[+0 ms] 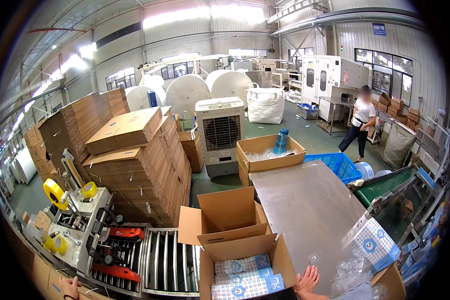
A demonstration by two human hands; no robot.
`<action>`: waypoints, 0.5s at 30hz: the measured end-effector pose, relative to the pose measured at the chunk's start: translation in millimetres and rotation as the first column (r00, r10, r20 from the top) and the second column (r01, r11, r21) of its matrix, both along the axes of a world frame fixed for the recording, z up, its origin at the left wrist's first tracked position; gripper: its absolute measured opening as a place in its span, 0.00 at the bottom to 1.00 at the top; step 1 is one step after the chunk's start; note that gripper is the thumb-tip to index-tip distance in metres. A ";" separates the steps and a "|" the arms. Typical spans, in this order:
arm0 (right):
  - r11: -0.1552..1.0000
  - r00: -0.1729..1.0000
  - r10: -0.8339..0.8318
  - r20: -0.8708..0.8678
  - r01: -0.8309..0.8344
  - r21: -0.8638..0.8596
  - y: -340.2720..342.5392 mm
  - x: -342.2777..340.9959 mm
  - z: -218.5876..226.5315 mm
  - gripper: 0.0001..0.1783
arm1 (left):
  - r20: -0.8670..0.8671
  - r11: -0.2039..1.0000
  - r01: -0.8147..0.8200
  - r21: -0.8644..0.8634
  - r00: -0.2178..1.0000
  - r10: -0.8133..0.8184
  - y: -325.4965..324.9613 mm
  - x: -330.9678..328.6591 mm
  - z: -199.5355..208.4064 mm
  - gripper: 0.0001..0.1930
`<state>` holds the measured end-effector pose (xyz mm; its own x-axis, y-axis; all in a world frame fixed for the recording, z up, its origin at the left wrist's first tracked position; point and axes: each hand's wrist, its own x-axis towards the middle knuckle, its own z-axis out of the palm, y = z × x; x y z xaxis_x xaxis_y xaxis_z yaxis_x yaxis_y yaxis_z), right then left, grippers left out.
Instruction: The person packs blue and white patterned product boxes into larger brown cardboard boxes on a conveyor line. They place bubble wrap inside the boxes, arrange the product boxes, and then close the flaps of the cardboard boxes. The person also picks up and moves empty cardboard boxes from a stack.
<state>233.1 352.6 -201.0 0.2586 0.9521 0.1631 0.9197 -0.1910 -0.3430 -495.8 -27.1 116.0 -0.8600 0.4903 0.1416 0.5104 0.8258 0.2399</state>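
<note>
in the head view, an open cardboard carton (237,248) stands beside the metal counter (305,205), with blue-and-white packs (242,276) lying inside. the right hand (307,281) is just beside this carton, its fingers spread, with nothing visible in them. the left hand (69,288) is near brown cardboard (42,275), fingers partly bent; i cannot tell if they grip it.

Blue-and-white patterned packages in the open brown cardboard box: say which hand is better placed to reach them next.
Probably the right hand: it is open beside the box, near the packages. The left hand is farther off, across the metal roller conveyor.
</note>
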 end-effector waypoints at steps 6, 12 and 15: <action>1.000 1.000 0.002 0.002 -0.002 -0.020 0.2 1.4 -2.8 0.39 | 0.037 1.000 0.015 0.014 0.999 -0.015 -3.1 -7.3 -4.6 0.24; 0.999 1.000 -0.001 -0.022 0.000 -0.045 1.0 -1.3 3.8 0.39 | -0.252 0.971 0.031 0.238 0.967 0.031 -33.9 -60.9 -73.2 0.22; 0.999 1.000 0.003 -0.008 -0.003 -0.033 1.1 -1.1 1.5 0.39 | -0.296 0.970 0.052 0.238 0.955 0.021 -36.6 -67.9 -80.2 0.22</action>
<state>232.0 353.8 -199.5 0.2567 0.9577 0.1297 0.9175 -0.1993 -0.3442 -563.7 -63.6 35.8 -0.7544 0.4230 0.5020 0.6005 0.7535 0.2676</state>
